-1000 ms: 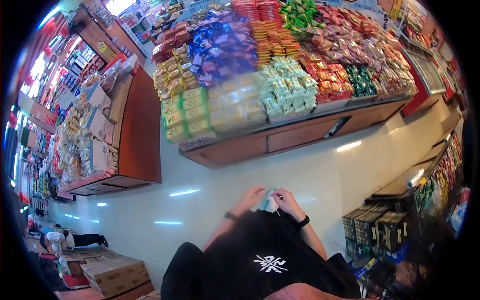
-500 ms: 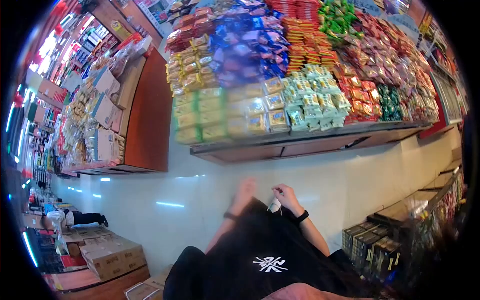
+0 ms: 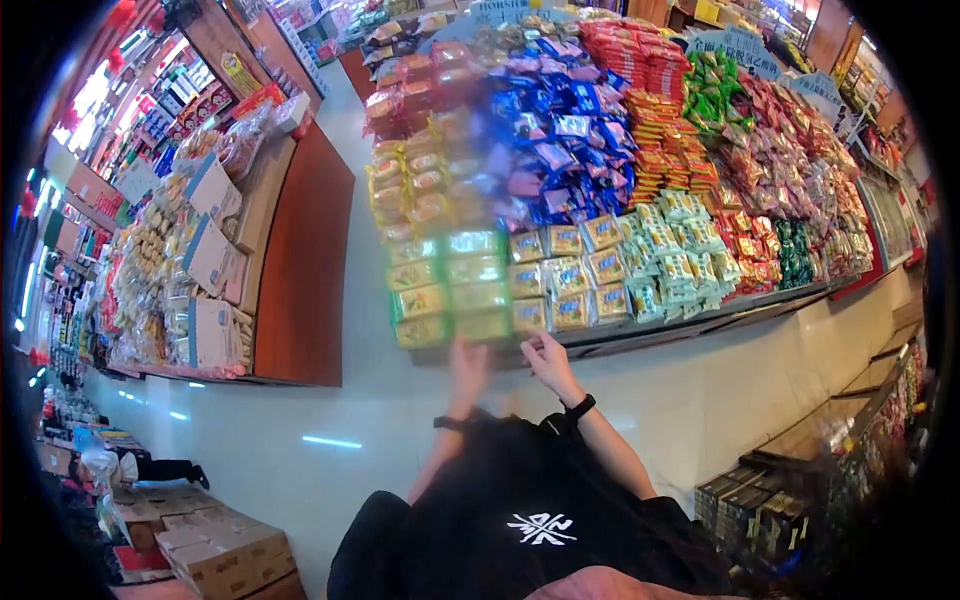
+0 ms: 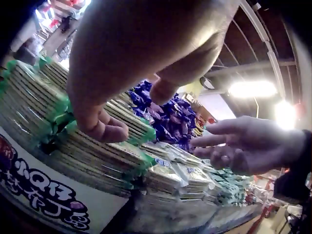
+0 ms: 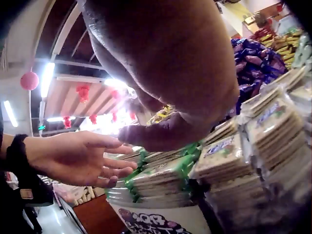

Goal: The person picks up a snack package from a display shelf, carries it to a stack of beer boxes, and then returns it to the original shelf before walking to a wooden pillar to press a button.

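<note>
Left hand (image 3: 468, 376): hung loosely spread near the green packets (image 3: 424, 302)
Right hand (image 3: 550, 364): fingers loosely parted
Change: both hands had neared the surface (image 3: 650, 338)
Green packets: stood at its left front corner
Floor (image 3: 690, 400): ran along its front edge

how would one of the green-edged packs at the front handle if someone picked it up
The green-edged packs may feel slippery, since their clear wrapping looks smooth and shiny. Being flat-sided and blocky, one probably wouldn't roll. The contents look like thin, straight layers, so they're likely stiff and might crack if squeezed hard.
</note>
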`<state>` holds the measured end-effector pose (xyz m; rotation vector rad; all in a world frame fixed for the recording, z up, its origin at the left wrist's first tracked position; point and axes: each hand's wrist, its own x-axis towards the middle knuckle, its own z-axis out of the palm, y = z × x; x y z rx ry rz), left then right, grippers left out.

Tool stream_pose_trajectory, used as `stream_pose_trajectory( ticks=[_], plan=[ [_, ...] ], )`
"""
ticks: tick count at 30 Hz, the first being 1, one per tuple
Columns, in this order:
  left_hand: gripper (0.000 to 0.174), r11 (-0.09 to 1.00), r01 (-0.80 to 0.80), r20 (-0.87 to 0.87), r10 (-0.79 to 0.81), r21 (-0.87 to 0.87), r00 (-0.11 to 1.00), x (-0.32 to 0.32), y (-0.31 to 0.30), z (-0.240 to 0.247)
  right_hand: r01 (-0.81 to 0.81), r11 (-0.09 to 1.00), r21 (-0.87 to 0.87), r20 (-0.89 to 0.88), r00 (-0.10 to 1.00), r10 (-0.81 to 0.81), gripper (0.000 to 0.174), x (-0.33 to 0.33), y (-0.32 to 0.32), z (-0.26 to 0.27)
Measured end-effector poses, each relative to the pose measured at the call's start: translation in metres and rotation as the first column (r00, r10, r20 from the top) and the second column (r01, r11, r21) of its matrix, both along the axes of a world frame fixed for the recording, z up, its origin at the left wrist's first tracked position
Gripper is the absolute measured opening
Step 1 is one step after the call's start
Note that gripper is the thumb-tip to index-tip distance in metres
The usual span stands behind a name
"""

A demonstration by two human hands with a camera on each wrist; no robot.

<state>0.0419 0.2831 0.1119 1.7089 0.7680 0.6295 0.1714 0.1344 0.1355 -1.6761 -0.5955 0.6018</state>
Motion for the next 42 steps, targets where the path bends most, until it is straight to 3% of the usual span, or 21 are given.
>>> stream_pose_trajectory(
  ticks=[2,3,5,7,10,11,13,20,23,26,29,32,33,36,40,42],
  plan=[
    [0.063,0.997,0.080,-0.046,-0.080,-0.002,0.996,0.004,0.027,0.002,0.064,0.997,0.036,-0.092,0.994,-0.060,0.044,0.008,0.031,0.000],
    [0.064,0.993,0.122,-0.076,-0.122,-0.004,0.990,0.003,0.039,0.001,0.050,0.999,-0.009,-0.057,0.997,-0.050,0.050,0.014,0.047,-0.003],
    [0.065,0.979,0.147,-0.091,-0.135,0.144,0.987,0.003,0.056,-0.014,0.125,0.990,-0.061,0.142,0.983,-0.115,0.050,0.018,0.070,0.001],
    [0.065,0.951,0.180,-0.122,-0.153,0.253,0.981,0.004,0.067,-0.021,0.300,0.947,-0.112,0.488,0.847,-0.211,0.044,0.021,0.091,-0.003],
    [0.062,0.986,0.167,-0.088,-0.169,-0.030,0.982,0.005,0.069,0.002,0.338,0.932,-0.129,0.318,0.905,-0.284,0.036,0.025,0.100,-0.007],
    [0.061,0.966,0.181,-0.119,-0.205,-0.182,0.972,0.006,0.070,0.019,0.437,0.897,-0.072,0.364,0.849,-0.384,0.031,0.025,0.104,-0.030],
    [0.061,0.973,0.197,-0.050,-0.204,-0.121,0.978,0.006,0.079,-0.015,0.458,0.889,-0.024,0.323,0.845,-0.426,0.028,0.028,0.107,-0.049],
    [0.062,0.954,0.284,-0.015,-0.287,-0.093,0.958,0.001,0.086,-0.020,0.516,0.856,0.044,0.368,0.788,-0.494,0.016,0.013,0.104,-0.033],
    [0.062,0.948,0.288,-0.052,-0.297,-0.136,0.954,-0.001,0.081,-0.007,0.502,0.864,-0.021,0.272,0.835,-0.479,0.016,0.006,0.101,-0.027],
    [0.062,0.884,0.290,-0.007,-0.314,-0.367,0.949,0.003,0.079,0.020,0.534,0.845,0.011,0.160,0.834,-0.529,0.015,-0.003,0.099,-0.021],
    [0.060,0.948,0.251,0.071,-0.241,-0.197,0.968,0.006,0.075,-0.002,0.563,0.821,0.096,0.258,0.783,-0.567,0.014,-0.025,0.089,-0.019],
    [0.051,0.927,0.329,0.099,-0.316,-0.181,0.944,0.005,0.072,-0.005,0.582,0.809,0.079,0.042,0.809,-0.586,0.013,-0.045,0.077,-0.022],
    [0.044,0.910,0.275,0.133,-0.244,-0.312,0.961,0.006,0.061,0.015,0.564,0.826,0.015,0.092,0.821,-0.563,0.013,-0.050,0.070,-0.027],
    [0.042,0.820,0.243,0.088,-0.232,-0.518,0.969,0.003,0.046,0.023,0.576,0.817,0.003,-0.039,0.817,-0.576,0.014,-0.075,0.046,-0.006],
    [0.035,0.782,0.425,0.078,-0.441,-0.455,0.894,-0.008,0.020,-0.008,0.660,0.730,0.177,-0.131,0.751,-0.647,0.014,-0.111,-0.011,0.011],
    [0.031,0.730,0.542,0.000,-0.596,-0.416,0.803,-0.017,-0.003,-0.015,0.693,0.710,0.123,-0.112,0.721,-0.684,0.012,-0.134,-0.054,0.002]
  ],
)
